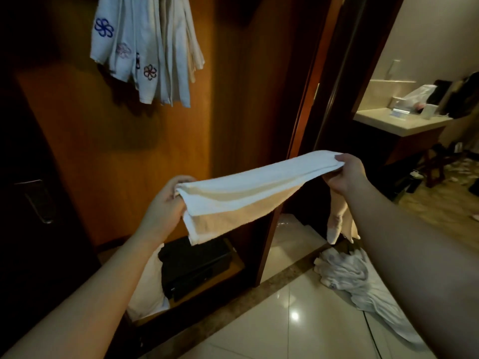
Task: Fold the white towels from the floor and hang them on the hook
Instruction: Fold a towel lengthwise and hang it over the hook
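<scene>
A white towel (248, 187), folded lengthwise into a narrow band, stretches between both hands at chest height. My left hand (166, 203) grips its lower left end, fingers curled round the fold. My right hand (344, 174) pinches the upper right end, and a loose corner hangs below that hand. Several folded white towels with flower embroidery (145, 47) hang at the top left against the wooden panel; the hook itself is out of view. A crumpled heap of white towels (347, 275) lies on the tiled floor at the lower right.
A wooden wardrobe panel (129, 141) stands straight ahead, with a black box (194, 265) and a white pillow (147, 286) on its bottom shelf. A dark door with a handle (39, 200) is at left. A doorway at right opens onto a vanity counter (399, 123).
</scene>
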The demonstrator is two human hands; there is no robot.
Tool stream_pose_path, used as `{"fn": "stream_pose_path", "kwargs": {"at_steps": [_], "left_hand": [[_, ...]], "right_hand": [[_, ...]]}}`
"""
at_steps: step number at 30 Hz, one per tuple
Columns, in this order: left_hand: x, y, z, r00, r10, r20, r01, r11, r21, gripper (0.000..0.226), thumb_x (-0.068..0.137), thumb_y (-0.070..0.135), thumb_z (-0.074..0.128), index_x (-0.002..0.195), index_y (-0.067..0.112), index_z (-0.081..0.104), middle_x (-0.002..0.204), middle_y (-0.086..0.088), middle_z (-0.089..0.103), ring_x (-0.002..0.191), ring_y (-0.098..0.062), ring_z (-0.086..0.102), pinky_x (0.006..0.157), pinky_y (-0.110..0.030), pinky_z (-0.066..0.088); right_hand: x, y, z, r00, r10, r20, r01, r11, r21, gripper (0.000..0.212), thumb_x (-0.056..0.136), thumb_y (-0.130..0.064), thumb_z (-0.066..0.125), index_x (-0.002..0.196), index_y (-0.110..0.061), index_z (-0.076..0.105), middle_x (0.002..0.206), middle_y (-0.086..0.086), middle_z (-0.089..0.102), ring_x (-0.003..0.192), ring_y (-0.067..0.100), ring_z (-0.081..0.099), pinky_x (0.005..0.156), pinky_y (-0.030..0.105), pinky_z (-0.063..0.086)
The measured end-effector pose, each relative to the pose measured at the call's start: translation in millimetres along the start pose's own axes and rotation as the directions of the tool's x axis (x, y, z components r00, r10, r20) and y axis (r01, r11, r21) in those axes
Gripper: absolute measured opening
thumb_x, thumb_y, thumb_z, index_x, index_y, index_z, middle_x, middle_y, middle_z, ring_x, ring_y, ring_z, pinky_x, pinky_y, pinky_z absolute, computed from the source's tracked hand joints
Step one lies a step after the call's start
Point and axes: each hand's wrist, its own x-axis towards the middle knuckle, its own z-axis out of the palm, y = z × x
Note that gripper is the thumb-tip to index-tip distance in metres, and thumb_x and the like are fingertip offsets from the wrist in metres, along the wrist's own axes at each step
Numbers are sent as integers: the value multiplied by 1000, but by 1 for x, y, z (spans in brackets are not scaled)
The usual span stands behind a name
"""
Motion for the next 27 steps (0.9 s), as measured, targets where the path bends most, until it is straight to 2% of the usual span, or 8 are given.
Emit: {"fn": "stream_pose_path", "kwargs": {"at_steps": [2,6,11,14,19,22,25,27], "left_hand": [[4,1,-6,997,-58,45,68,953,-297,41,99,7,50,105,39,75,105,-3,75,96,-23,72,82,-45,59],[5,0,-20,990,-104,100,143,781,-608,32,85,2,58,79,27,77,94,-3,74,90,-26,69,69,-35,62],[0,-7,-24,988,-84,132,146,800,-582,39,94,1,47,66,22,65,108,-8,67,100,-34,64,71,-37,57],[0,-13,-25,992,-79,99,122,802,-585,48,99,0,40,63,22,63,100,-1,72,94,-26,68,63,-29,57],[-2,-23,-20,997,-69,27,71,769,-635,41,92,0,39,58,17,55,99,-4,71,104,-24,70,72,-29,58],[-4,-28,-10,993,-119,7,83,647,-758,20,77,17,49,57,16,51,97,-10,67,105,-30,64,80,-36,47],[-5,-35,7,950,-311,21,185,507,-842,32,88,35,58,61,19,52,95,-9,70,102,-31,67,80,-40,50],[-4,-42,20,915,-403,26,230,469,-853,20,92,39,65,89,19,67,106,-9,75,105,-31,71,86,-50,56]], "right_hand": [[1,1,-3,1000,11,-8,-11,1000,-2,45,89,3,54,133,-2,54,125,17,66,105,34,69,69,41,60],[-1,8,-5,998,53,24,-53,999,3,39,93,1,51,132,-1,55,115,15,69,97,29,71,65,37,60],[0,11,-4,996,66,59,-62,996,-66,35,96,-7,51,131,-4,52,111,14,69,99,29,70,72,41,58],[2,10,-2,992,86,92,-75,991,-111,35,99,-17,50,132,-5,46,116,17,66,107,35,66,86,55,53],[1,13,0,988,71,134,-76,997,29,39,100,-20,52,135,-4,46,122,19,66,109,38,66,76,51,56],[1,13,4,989,41,144,-56,994,98,38,98,-18,55,133,-3,51,119,18,70,107,37,69,73,46,60],[0,15,14,988,27,150,-52,985,167,40,96,-18,58,133,-3,53,118,19,72,105,39,71,77,49,61],[-4,14,23,983,16,181,-57,974,221,34,97,-19,56,127,-2,55,112,22,73,100,41,73,80,51,60]]}}
